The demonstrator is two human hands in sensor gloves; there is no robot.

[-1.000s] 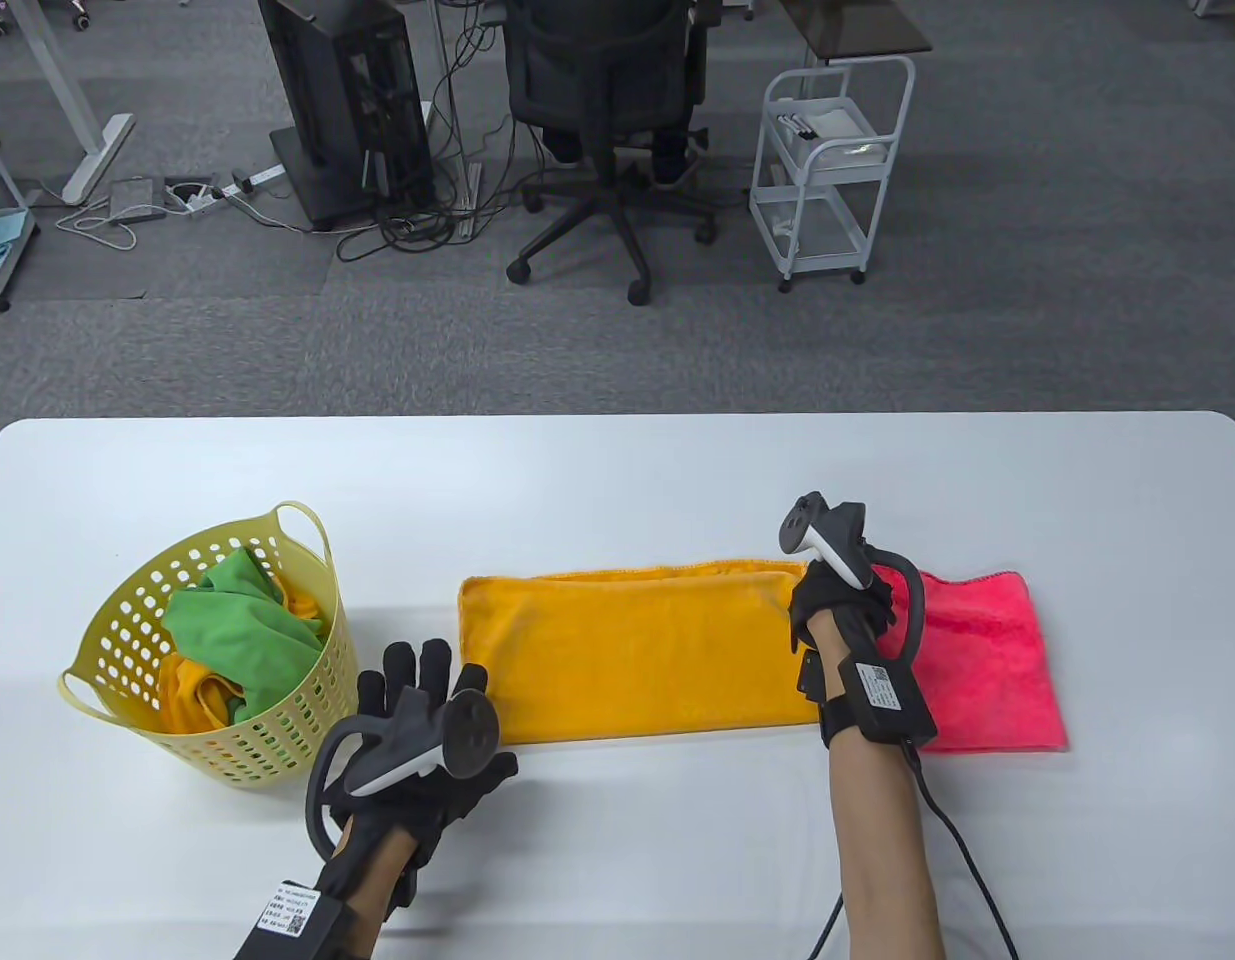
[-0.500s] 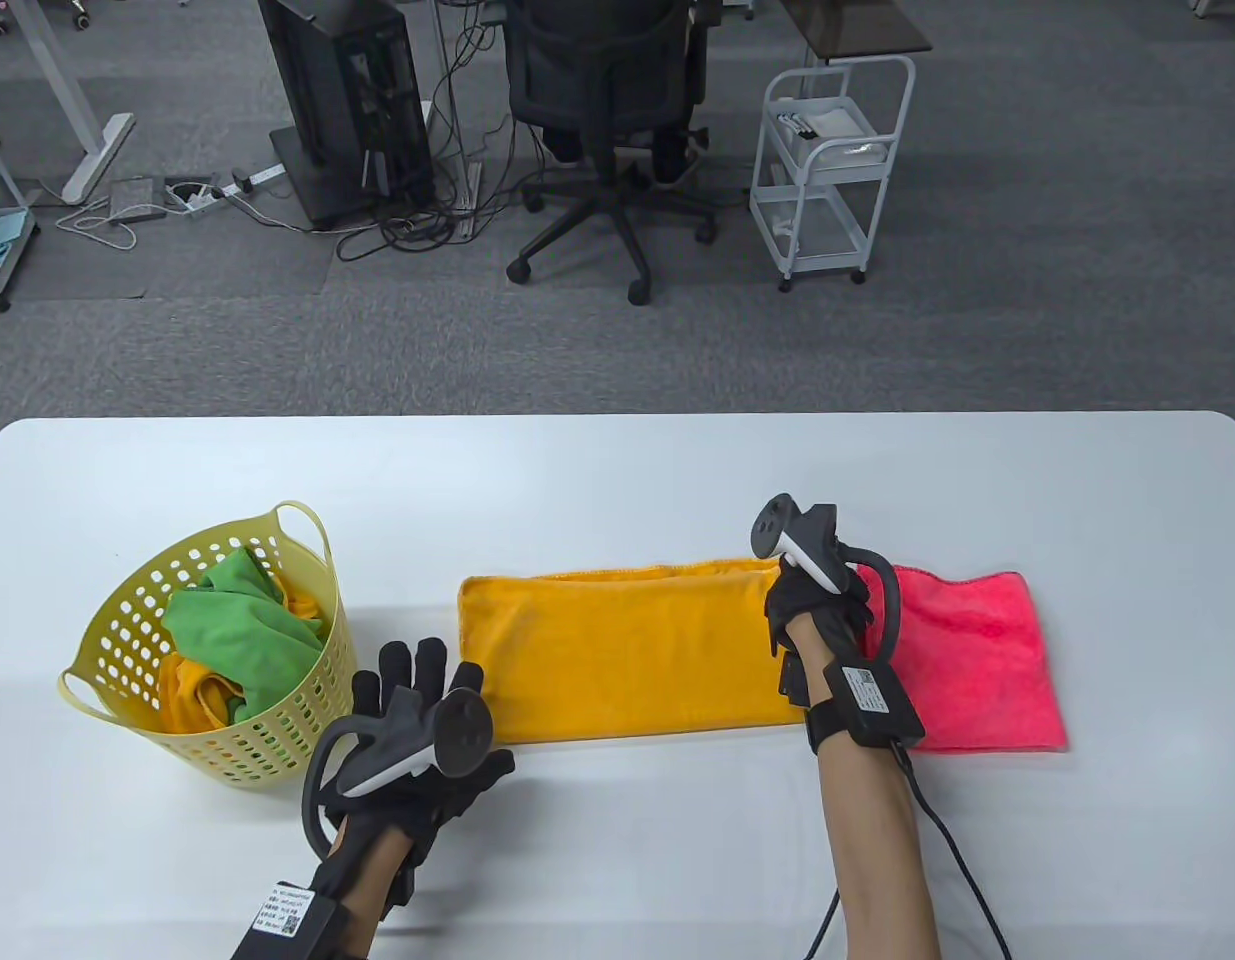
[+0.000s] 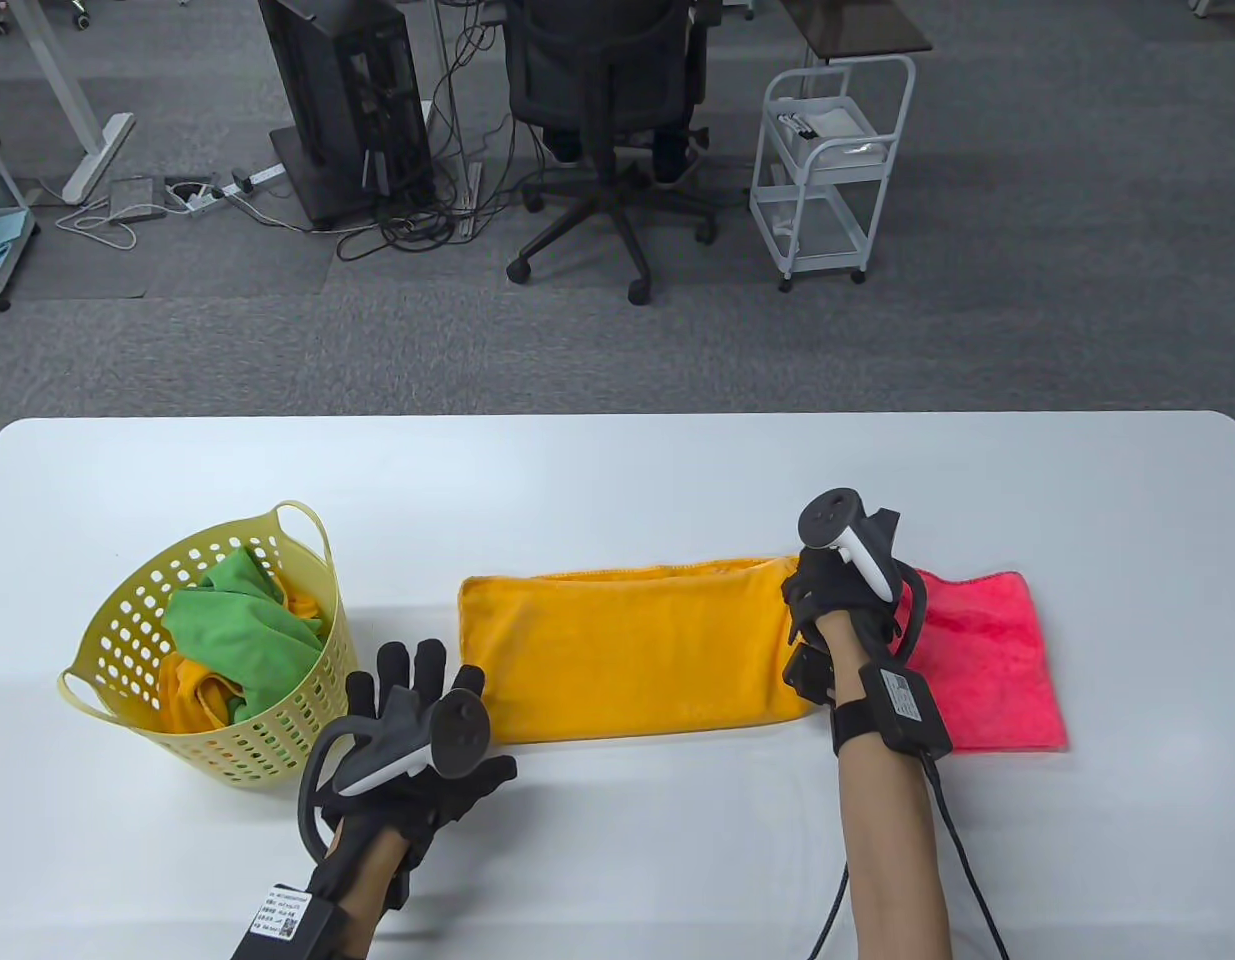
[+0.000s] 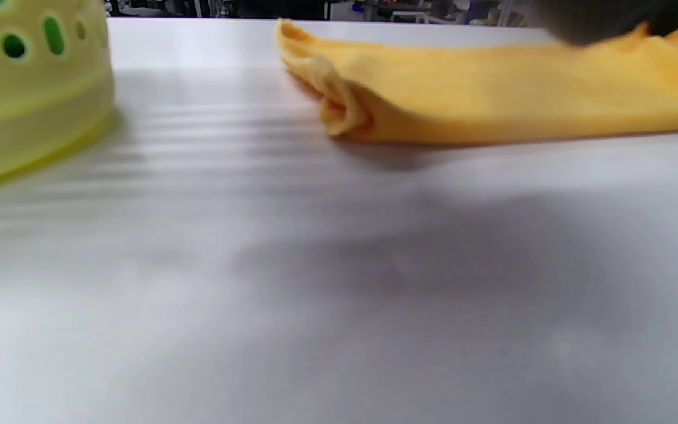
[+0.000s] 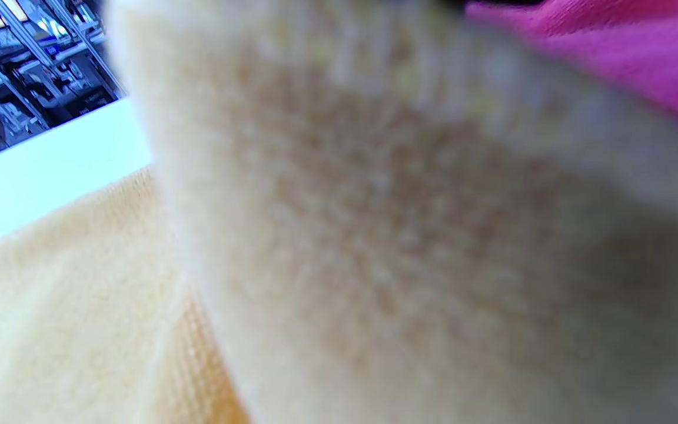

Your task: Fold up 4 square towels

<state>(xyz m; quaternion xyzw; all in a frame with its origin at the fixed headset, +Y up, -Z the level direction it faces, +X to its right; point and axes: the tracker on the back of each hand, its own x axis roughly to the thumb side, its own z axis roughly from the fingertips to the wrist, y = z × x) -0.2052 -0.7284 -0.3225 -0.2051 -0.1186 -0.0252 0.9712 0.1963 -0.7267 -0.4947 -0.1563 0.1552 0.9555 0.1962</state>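
Observation:
An orange towel (image 3: 637, 650), folded into a long strip, lies across the middle of the white table (image 3: 617, 480). My right hand (image 3: 822, 600) grips its right end, which overlaps a folded pink towel (image 3: 987, 660). The right wrist view is filled by raised orange towel fabric (image 5: 374, 235) with the pink towel (image 5: 610, 59) behind. My left hand (image 3: 427, 700) is open with fingers spread, just by the strip's near left corner, holding nothing. The left wrist view shows that corner of the orange towel (image 4: 492, 88) flat on the table.
A yellow perforated basket (image 3: 277, 740) stands at the left, holding a green towel (image 3: 242, 620) and another orange one (image 3: 182, 700). It also shows in the left wrist view (image 4: 27, 100). Beyond the table's far edge are an office chair (image 3: 607, 110) and a white cart (image 3: 827, 160).
My right hand shifted left along the orange towel's end, then moved back right and slightly nearer. My left hand edged a little left and stayed open.

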